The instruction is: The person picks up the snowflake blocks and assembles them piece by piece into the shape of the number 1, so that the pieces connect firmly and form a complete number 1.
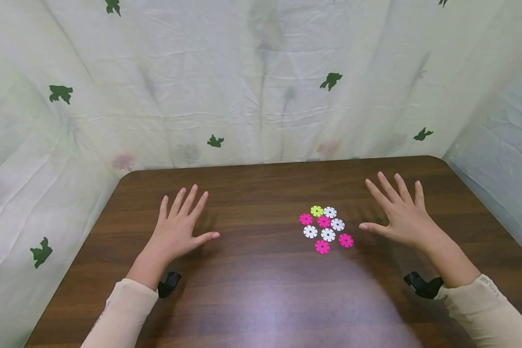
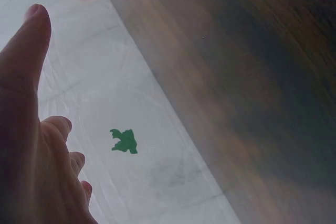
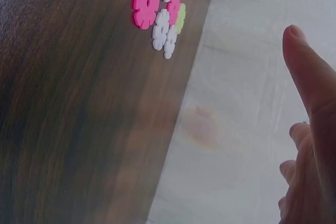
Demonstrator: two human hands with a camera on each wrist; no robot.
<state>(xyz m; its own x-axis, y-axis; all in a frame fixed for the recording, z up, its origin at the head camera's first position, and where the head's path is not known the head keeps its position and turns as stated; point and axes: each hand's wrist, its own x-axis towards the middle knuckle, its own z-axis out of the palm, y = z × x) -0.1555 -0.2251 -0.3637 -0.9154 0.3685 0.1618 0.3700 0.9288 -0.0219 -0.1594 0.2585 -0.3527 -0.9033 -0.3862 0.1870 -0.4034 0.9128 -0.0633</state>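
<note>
Several flat notched plastic discs lie in a loose cluster right of the table's middle. Among them are a yellow-green disc (image 1: 317,210), white discs (image 1: 311,232) and pink discs (image 1: 322,247). My left hand (image 1: 175,231) is held over the left part of the table, fingers spread and straight, with nothing in it. To the right of the cluster, my right hand (image 1: 402,215) has its fingers spread too, and its thumb points toward the discs without touching them. In the right wrist view, a pink disc (image 3: 146,2) shows beyond the thumb.
The brown wooden table (image 1: 252,203) has rounded far corners. Behind it and at both sides hangs a pale cloth (image 1: 226,72) with dark green patches (image 1: 215,140). A black wrist device (image 1: 169,284) is at my left wrist, and another black device (image 1: 423,285) at my right.
</note>
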